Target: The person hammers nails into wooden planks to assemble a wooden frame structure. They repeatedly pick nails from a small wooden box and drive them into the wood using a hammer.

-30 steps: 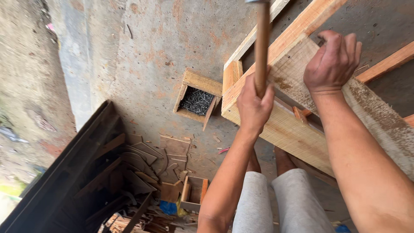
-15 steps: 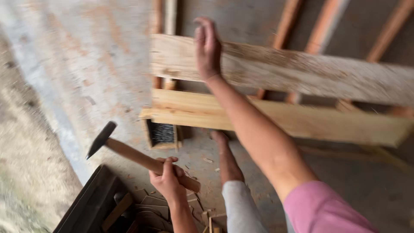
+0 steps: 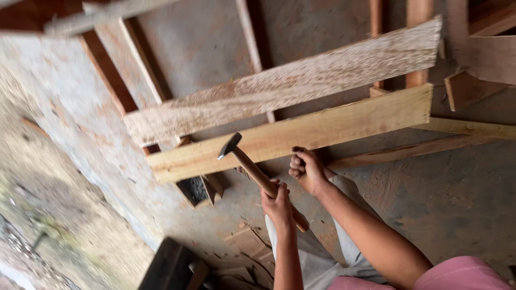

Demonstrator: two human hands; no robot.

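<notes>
My left hand (image 3: 279, 205) is closed around the wooden handle of a hammer (image 3: 252, 169). Its dark metal head (image 3: 230, 145) is raised just in front of a pale wooden plank (image 3: 333, 126). My right hand (image 3: 306, 169) sits at the plank's lower edge with its fingers curled over it; I cannot tell whether it also pinches a nail. Above the plank lies a rough, weathered board (image 3: 279, 91). Both boards cross several upright slats (image 3: 252, 37) of a wooden frame.
A small open wooden box of dark nails (image 3: 196, 189) sits under the plank's left end. Wood offcuts (image 3: 244, 241) and a dark crate-like object (image 3: 172, 263) lie near my knees on the concrete floor (image 3: 446, 193). More timber (image 3: 484, 59) is at the upper right.
My right hand has come down from the upper weathered board to the lower edge of the pale plank. The hammer has swung up from low on the left to the plank's face.
</notes>
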